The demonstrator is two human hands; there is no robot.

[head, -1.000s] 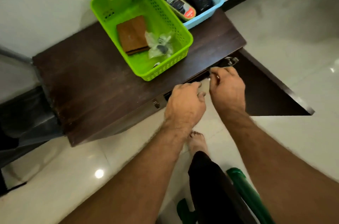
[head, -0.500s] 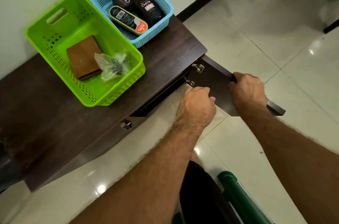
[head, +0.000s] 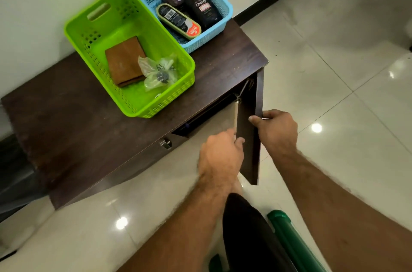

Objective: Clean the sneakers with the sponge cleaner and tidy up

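Head view: the cabinet door (head: 248, 135) is held swung out, its edge pinched by the left hand (head: 219, 155) and gripped by the right hand (head: 277, 132). The sponge cleaner (head: 178, 21) lies in the blue basket (head: 223, 26) on the cabinet top (head: 66, 120), beside the green basket (head: 73, 33). No sneakers are in view. Step judged: opening storage, presumably to fetch sneakers. Next, the door must be released and the interior reached.

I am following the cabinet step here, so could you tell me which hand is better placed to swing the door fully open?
Probably the right hand: it grips the outer free edge of the cabinet door, with floor beside it. The left hand holds the inner face, nearer the opening.
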